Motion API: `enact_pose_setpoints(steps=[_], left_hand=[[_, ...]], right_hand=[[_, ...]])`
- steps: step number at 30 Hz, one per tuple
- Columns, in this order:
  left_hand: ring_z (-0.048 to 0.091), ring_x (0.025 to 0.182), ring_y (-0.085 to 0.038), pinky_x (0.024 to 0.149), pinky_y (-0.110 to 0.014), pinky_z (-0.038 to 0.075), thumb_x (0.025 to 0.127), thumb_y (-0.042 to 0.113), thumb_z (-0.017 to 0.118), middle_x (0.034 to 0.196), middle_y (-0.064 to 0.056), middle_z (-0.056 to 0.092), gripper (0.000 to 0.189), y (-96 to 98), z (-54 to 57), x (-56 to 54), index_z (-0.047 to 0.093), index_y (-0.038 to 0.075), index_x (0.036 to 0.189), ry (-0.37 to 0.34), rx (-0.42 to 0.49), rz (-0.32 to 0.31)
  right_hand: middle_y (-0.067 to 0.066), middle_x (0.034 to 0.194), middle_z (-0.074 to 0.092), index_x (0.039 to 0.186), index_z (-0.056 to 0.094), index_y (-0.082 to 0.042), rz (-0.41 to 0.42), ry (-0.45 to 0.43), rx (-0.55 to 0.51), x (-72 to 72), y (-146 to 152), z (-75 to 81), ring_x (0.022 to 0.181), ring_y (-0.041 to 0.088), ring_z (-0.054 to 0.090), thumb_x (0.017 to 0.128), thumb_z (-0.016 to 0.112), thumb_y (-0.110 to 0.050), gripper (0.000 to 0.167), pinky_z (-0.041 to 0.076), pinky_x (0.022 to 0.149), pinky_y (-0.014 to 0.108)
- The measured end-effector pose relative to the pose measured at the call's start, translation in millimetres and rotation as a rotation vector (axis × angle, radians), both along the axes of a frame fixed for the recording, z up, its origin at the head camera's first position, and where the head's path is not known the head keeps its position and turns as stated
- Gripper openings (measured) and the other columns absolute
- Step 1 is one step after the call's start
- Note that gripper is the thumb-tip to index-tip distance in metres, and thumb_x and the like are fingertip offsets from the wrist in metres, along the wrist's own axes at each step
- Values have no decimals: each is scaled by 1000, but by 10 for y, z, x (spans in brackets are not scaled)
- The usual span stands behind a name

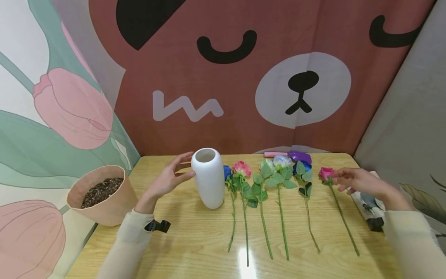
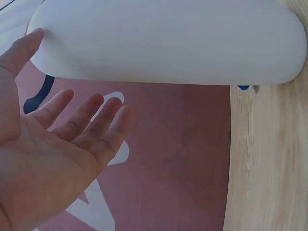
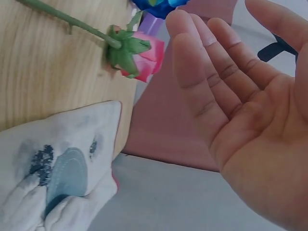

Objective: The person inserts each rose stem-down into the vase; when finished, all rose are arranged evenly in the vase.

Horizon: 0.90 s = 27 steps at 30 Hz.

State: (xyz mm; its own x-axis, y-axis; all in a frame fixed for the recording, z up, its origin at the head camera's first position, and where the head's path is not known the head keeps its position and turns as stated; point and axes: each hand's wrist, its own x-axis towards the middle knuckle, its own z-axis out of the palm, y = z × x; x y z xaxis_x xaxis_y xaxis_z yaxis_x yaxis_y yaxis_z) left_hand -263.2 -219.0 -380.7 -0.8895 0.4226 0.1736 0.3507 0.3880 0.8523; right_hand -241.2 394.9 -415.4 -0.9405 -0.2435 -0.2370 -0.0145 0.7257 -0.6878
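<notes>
Pale sleeves [image 1: 120,248] are framing the near edge of my head view, the person's two hands extending beyond them over the wooden desk [image 1: 184,252]. I am seeing the left hand [image 1: 167,179] hovering beside the white vase [image 1: 210,180], which is standing upright left of the flowers. Its fingers [image 2: 118,132] are lying loosely apart and gripping nothing; the thumb tip is overlapping the vase's upper end, and I am not able to tell whether it is touching. Opposite, the right hand [image 1: 366,183] is hanging just beside the pink rose [image 1: 325,173], its fingers relaxed, slightly bent, holding nothing. Five more flowers [image 1: 242,168] are lying in a row between vase and rose, a purple trowel [image 1: 301,156] resting behind them. Far left, a pot [image 1: 116,205] is holding dark soil [image 1: 102,192].
</notes>
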Motion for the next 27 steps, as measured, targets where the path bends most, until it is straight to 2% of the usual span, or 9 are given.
enact_pose_setpoints(steps=[5,14,22,27], left_hand=[[45,140,-37,110,-60,43,94,30,71,153,-7,43,68,21,-11,-6,36,31,152,-4,-9,-9],[45,140,-37,110,-60,43,94,31,70,153,-5,43,66,58,-9,-10,37,33,151,6,-17,-37],[45,139,-38,109,-60,44,95,32,69,152,-5,44,65,78,-6,-11,37,31,152,3,-18,-42],[46,139,-38,109,-60,43,95,31,69,151,-5,44,65,76,-11,-12,37,31,151,0,-15,-42]], right_hand=[[31,133,56,141,43,9,-7,-23,-16,-11,32,-76,95,20,67,107,45,-33,54,59,75,37],[27,130,60,137,48,7,1,-28,-26,-9,98,-193,93,21,70,105,50,-30,49,58,75,37],[16,105,65,117,56,7,-1,-59,-55,0,115,-271,84,20,64,104,53,-20,30,56,69,37],[14,103,68,114,59,9,-30,-87,-53,-18,134,-347,84,20,68,104,52,-18,29,57,67,37]])
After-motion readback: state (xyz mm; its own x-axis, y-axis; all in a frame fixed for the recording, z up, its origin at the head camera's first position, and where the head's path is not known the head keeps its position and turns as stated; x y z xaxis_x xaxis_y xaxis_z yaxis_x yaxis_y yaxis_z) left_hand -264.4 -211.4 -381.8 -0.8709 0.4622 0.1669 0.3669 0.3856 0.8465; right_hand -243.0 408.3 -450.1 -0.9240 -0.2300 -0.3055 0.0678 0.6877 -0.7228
